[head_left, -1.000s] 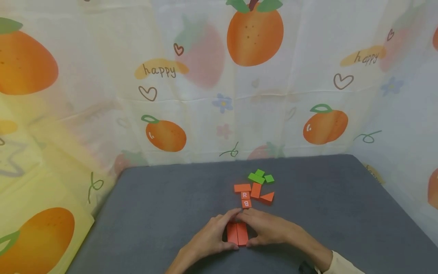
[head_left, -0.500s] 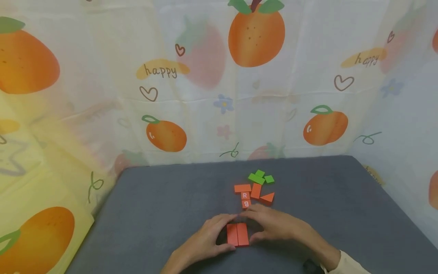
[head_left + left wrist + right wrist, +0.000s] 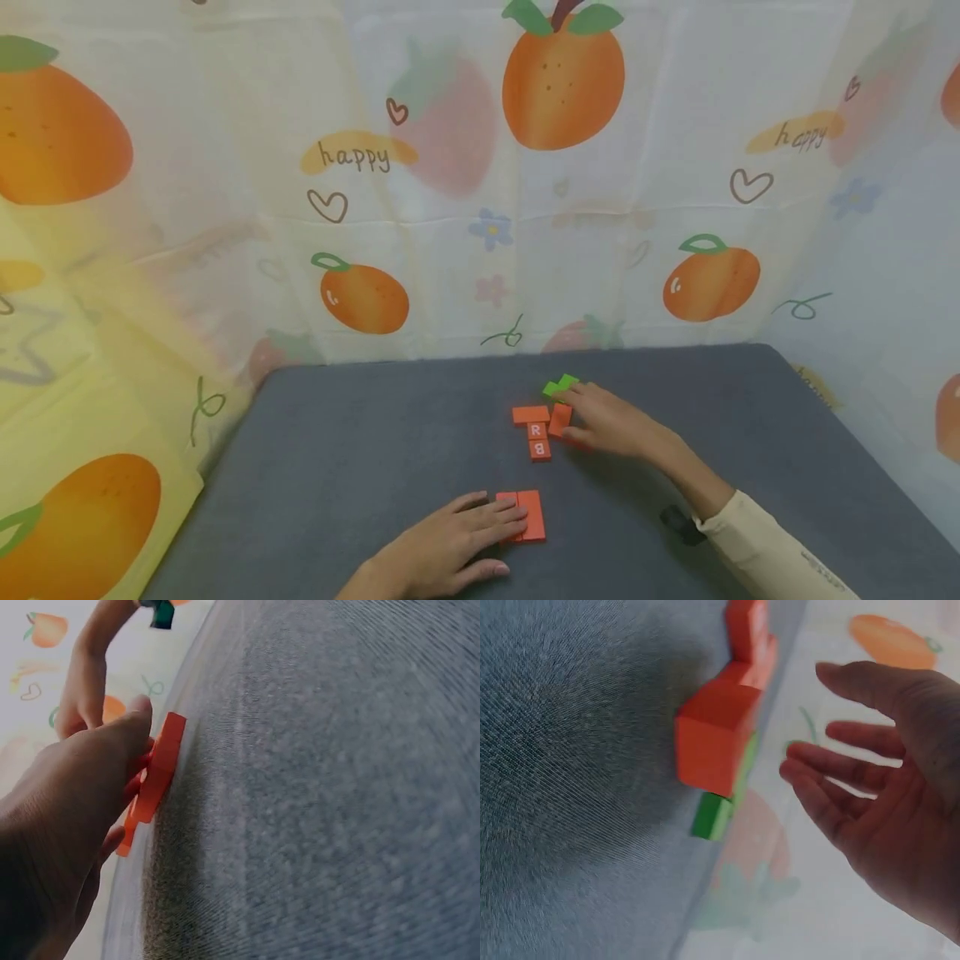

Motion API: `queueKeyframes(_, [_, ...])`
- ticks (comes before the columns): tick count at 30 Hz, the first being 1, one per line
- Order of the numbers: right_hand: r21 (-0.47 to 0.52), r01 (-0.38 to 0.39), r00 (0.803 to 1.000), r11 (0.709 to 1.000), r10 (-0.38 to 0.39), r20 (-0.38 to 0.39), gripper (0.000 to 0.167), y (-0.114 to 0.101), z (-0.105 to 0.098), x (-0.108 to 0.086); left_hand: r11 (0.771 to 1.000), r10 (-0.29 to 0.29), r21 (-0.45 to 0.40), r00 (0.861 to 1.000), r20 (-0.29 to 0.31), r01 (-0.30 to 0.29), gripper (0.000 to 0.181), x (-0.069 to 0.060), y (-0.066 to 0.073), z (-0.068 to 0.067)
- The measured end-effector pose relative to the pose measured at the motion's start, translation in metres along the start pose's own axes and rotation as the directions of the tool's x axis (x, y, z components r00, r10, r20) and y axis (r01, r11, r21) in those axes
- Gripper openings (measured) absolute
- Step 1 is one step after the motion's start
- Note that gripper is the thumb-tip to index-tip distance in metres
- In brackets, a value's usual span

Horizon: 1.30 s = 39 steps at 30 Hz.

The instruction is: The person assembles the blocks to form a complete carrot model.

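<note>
Two flat orange-red blocks (image 3: 533,518) lie side by side near the front of the table, and my left hand (image 3: 453,543) lays its extended fingers over them. In the left wrist view, the fingers are beside the edge of an orange-red block (image 3: 159,772). Farther back, my right hand (image 3: 617,423) hovers with loosely spread fingers over the green blocks (image 3: 566,383), partly hiding them and an orange-red block under the thumb. Nothing is in its grasp in the right wrist view, where a large orange-red block (image 3: 712,739) and a green block (image 3: 711,817) stand apart from the palm.
Two lettered orange-red blocks (image 3: 538,448) form a column below a horizontal block (image 3: 531,415), with another rectangular block (image 3: 559,421) to its right. The grey cloth-covered table (image 3: 360,442) ends at a fruit-printed curtain (image 3: 435,275) behind.
My right hand has left the front pair of blocks and moved back and right to the green blocks. My left hand has shifted from around the pair to lying on top.
</note>
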State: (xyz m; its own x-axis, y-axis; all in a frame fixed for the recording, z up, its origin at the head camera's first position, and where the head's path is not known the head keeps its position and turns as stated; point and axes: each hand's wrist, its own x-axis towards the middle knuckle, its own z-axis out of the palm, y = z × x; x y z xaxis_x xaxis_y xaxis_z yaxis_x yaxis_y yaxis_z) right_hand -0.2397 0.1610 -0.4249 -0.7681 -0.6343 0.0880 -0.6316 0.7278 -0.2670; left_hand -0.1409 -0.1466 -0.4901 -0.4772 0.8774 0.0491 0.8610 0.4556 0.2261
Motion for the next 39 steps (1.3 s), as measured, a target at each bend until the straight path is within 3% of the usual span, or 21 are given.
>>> queueKeyframes(5, [-0.175, 0.057, 0.998, 0.983, -0.058, -0.003, 0.028, 0.006, 0.02, 0.009, 1.0, 0.01, 0.003, 1.0, -0.019, -0.01, 0.057, -0.001, -0.001, 0.003])
queueKeyframes(9, [-0.192, 0.081, 0.996, 0.978, -0.084, -0.005, 0.019, 0.006, 0.025, 0.008, 1.0, -0.002, -0.026, 0.999, -0.04, 0.001, 0.055, 0.0, -0.001, 0.0])
queueKeyframes(13, [-0.17, 0.087, 0.993, 0.982, -0.098, -0.061, 0.024, 0.006, 0.027, 0.01, 0.999, 0.005, -0.034, 0.997, -0.072, -0.007, 0.052, 0.002, -0.001, -0.001])
queueKeyframes(18, [-0.183, 0.083, 0.996, 0.98, -0.09, -0.028, 0.036, 0.007, 0.029, 0.013, 0.999, 0.006, -0.043, 0.993, -0.115, -0.011, 0.048, 0.005, -0.001, 0.0])
queueKeyframes(26, [-0.194, -0.042, 0.996, 0.98, 0.026, -0.087, 0.042, 0.003, 0.03, 0.012, 0.999, -0.004, -0.051, 0.992, -0.124, -0.002, 0.046, 0.009, -0.001, 0.002])
queueKeyframes(32, [-0.219, -0.013, 0.99, 0.976, -0.019, -0.143, 0.046, -0.009, 0.018, -0.001, 0.997, 0.004, -0.078, 0.993, -0.121, -0.013, 0.046, 0.011, 0.0, 0.002])
queueKeyframes(35, [-0.2, 0.021, 0.992, 0.979, -0.045, -0.116, 0.051, -0.017, 0.008, -0.008, 0.997, 0.01, -0.069, 0.992, -0.123, -0.018, 0.045, 0.012, -0.001, 0.001])
queueKeyframes(39, [-0.168, 0.071, 0.997, 0.983, -0.076, -0.023, 0.055, -0.026, -0.001, -0.017, 0.999, 0.027, -0.039, 0.991, -0.13, -0.032, 0.044, 0.013, -0.003, -0.002])
